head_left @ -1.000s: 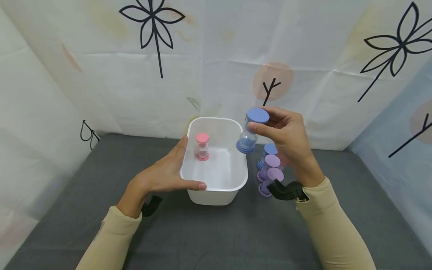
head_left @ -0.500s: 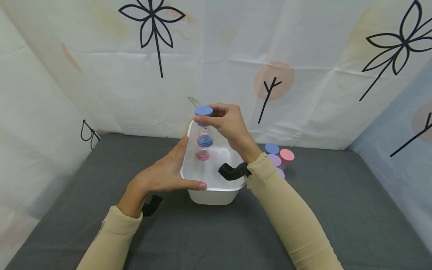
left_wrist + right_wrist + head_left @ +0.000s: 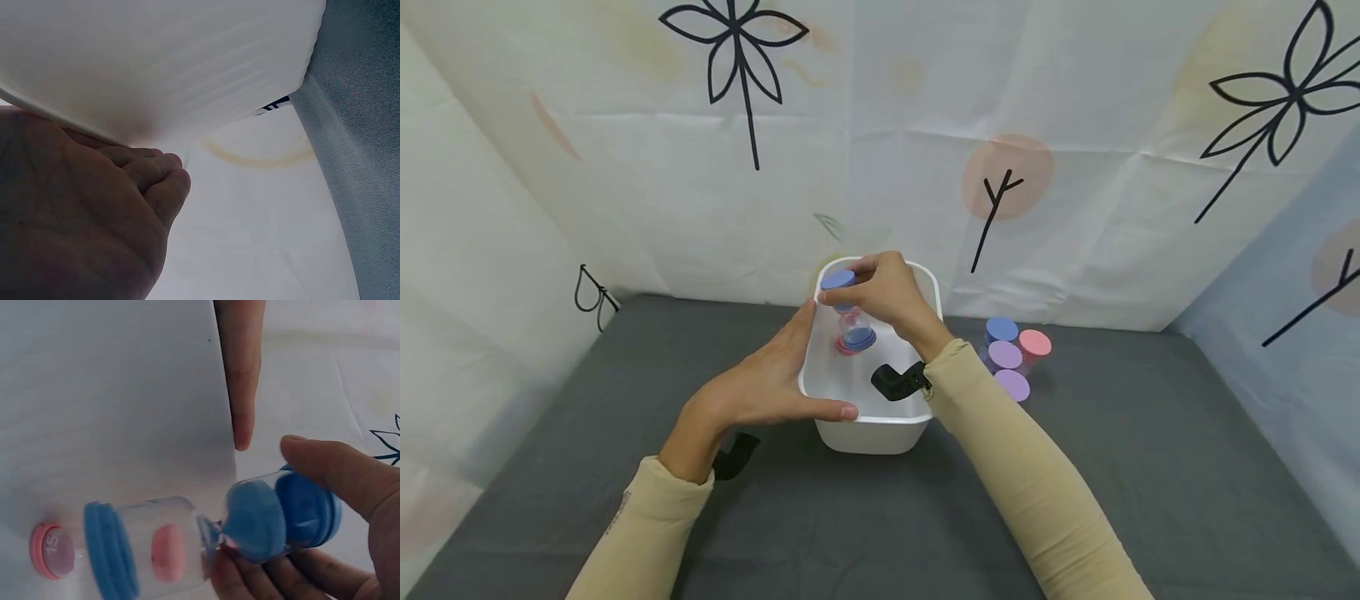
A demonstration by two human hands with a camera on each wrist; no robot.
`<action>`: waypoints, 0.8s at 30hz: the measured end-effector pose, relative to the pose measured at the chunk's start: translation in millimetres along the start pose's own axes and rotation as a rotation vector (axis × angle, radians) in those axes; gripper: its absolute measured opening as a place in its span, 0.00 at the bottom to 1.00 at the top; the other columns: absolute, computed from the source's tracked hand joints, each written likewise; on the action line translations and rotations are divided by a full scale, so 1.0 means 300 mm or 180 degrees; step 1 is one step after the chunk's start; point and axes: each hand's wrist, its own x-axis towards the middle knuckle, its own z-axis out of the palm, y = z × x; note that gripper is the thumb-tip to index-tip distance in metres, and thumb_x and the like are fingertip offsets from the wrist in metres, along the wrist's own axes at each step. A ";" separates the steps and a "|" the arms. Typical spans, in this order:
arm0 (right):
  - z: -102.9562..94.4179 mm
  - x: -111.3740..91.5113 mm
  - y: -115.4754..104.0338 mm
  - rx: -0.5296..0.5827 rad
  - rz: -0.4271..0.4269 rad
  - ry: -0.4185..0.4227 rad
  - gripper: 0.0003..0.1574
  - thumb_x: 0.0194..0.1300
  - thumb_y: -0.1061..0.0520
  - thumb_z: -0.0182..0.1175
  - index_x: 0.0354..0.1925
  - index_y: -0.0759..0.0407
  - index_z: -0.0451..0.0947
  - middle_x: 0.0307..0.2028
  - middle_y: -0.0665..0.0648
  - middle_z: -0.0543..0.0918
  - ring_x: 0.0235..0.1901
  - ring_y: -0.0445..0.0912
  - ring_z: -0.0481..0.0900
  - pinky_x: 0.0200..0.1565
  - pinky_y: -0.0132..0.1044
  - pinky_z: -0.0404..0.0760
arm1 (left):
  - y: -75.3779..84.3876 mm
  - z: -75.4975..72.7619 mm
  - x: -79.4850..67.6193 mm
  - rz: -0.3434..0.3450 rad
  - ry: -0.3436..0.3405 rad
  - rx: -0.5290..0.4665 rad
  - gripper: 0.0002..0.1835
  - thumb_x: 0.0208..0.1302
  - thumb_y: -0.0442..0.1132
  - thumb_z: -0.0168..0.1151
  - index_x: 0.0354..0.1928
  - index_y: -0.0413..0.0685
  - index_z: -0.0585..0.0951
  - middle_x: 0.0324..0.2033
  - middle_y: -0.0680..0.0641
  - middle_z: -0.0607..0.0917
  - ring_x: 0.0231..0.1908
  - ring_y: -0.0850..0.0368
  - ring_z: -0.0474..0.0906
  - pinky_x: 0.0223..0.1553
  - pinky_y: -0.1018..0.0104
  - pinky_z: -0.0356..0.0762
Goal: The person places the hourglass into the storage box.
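Note:
My right hand [image 3: 893,296] holds a blue sand timer [image 3: 253,522] by its upper part, thumb on one side and fingers on the other. The timer is tilted over the white plastic tub [image 3: 872,437], its lower cap inside the rim. Behind it in the head view, a pink sand timer [image 3: 52,550] stands in the tub, partly hidden by the blue one. My left hand [image 3: 756,387] rests against the tub's left side with straight fingers, its thumb lying along the front rim. In the left wrist view, those fingers touch the tub's outer wall.
Right of the tub stand a blue sand timer [image 3: 1002,329], a pink sand timer [image 3: 1034,343] and two purple ones, the nearest purple timer [image 3: 1012,385] in front. A grey cloth [image 3: 880,525] covers the table. A printed white curtain [image 3: 887,183] rises behind.
My right hand has carried the blue sand timer leftward from beside the tub's right rim, then lowered it into the tub near the pink one, tilting it. My left hand has stayed in place.

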 end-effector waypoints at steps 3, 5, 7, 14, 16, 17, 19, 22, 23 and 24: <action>0.005 0.001 0.010 -0.0237 0.0044 -0.0102 0.19 0.49 0.55 0.81 0.39 0.60 0.88 0.32 0.53 0.88 0.36 0.45 0.84 0.39 0.35 0.79 | 0.000 0.000 -0.002 -0.0058 -0.0023 -0.0019 0.75 0.48 0.68 0.76 0.79 0.59 0.27 0.79 0.52 0.40 0.71 0.51 0.57 0.65 0.50 0.67; 0.007 0.001 0.015 -0.0358 0.0050 -0.0161 0.18 0.48 0.55 0.82 0.38 0.60 0.89 0.31 0.53 0.87 0.35 0.45 0.83 0.38 0.35 0.79 | 0.001 -0.001 -0.004 -0.0138 -0.0053 0.0005 0.76 0.48 0.69 0.75 0.79 0.58 0.27 0.79 0.52 0.38 0.72 0.51 0.55 0.66 0.49 0.66; 0.008 -0.001 0.017 -0.0422 0.0053 -0.0203 0.18 0.47 0.56 0.82 0.37 0.60 0.89 0.30 0.53 0.87 0.34 0.45 0.84 0.37 0.35 0.79 | 0.001 -0.001 -0.004 -0.0194 -0.0083 0.0034 0.76 0.48 0.69 0.75 0.79 0.57 0.26 0.80 0.51 0.36 0.74 0.50 0.52 0.67 0.47 0.64; 0.005 -0.002 0.026 -0.0639 0.0148 -0.0252 0.18 0.48 0.52 0.82 0.36 0.58 0.89 0.30 0.50 0.88 0.38 0.45 0.83 0.41 0.39 0.78 | 0.003 -0.001 -0.004 -0.0227 -0.0093 0.0075 0.75 0.48 0.70 0.74 0.79 0.61 0.26 0.79 0.54 0.35 0.75 0.50 0.50 0.68 0.45 0.63; 0.003 -0.005 0.027 -0.0680 0.0180 -0.0322 0.17 0.49 0.51 0.81 0.35 0.57 0.89 0.30 0.50 0.87 0.39 0.46 0.81 0.41 0.39 0.78 | 0.003 -0.001 -0.004 -0.0185 -0.0082 0.0071 0.74 0.49 0.70 0.74 0.79 0.62 0.26 0.79 0.55 0.35 0.74 0.51 0.51 0.67 0.45 0.63; 0.003 -0.006 0.028 -0.0709 0.0191 -0.0367 0.17 0.49 0.51 0.81 0.35 0.57 0.89 0.30 0.50 0.87 0.39 0.46 0.81 0.41 0.39 0.78 | 0.002 0.000 -0.003 -0.0166 -0.0077 0.0063 0.74 0.49 0.70 0.74 0.79 0.63 0.26 0.79 0.55 0.35 0.74 0.51 0.52 0.67 0.45 0.63; 0.002 -0.008 0.029 -0.0774 0.0209 -0.0460 0.17 0.50 0.51 0.81 0.35 0.58 0.89 0.29 0.50 0.88 0.37 0.46 0.80 0.40 0.39 0.77 | 0.000 0.000 -0.003 -0.0120 -0.0058 0.0029 0.74 0.49 0.69 0.74 0.79 0.66 0.26 0.79 0.56 0.36 0.72 0.51 0.56 0.66 0.47 0.65; 0.005 -0.005 0.033 -0.0936 0.0238 -0.0584 0.16 0.50 0.52 0.81 0.34 0.60 0.89 0.27 0.51 0.87 0.33 0.45 0.78 0.36 0.36 0.75 | -0.001 0.001 -0.001 -0.0074 -0.0049 -0.0024 0.73 0.49 0.68 0.75 0.79 0.66 0.27 0.79 0.55 0.39 0.69 0.51 0.61 0.63 0.48 0.68; 0.006 -0.004 0.034 -0.1003 0.0250 -0.0619 0.16 0.50 0.52 0.81 0.33 0.61 0.89 0.26 0.51 0.87 0.31 0.45 0.77 0.34 0.36 0.74 | -0.002 0.001 0.000 -0.0069 -0.0043 -0.0027 0.73 0.49 0.68 0.75 0.79 0.65 0.28 0.79 0.54 0.40 0.68 0.51 0.62 0.63 0.49 0.69; 0.008 -0.002 0.035 -0.1061 0.0264 -0.0643 0.16 0.50 0.52 0.81 0.33 0.61 0.89 0.25 0.51 0.86 0.30 0.44 0.76 0.32 0.35 0.72 | -0.002 0.001 0.000 -0.0070 -0.0039 -0.0025 0.73 0.49 0.69 0.75 0.79 0.64 0.28 0.79 0.53 0.40 0.68 0.51 0.62 0.63 0.49 0.69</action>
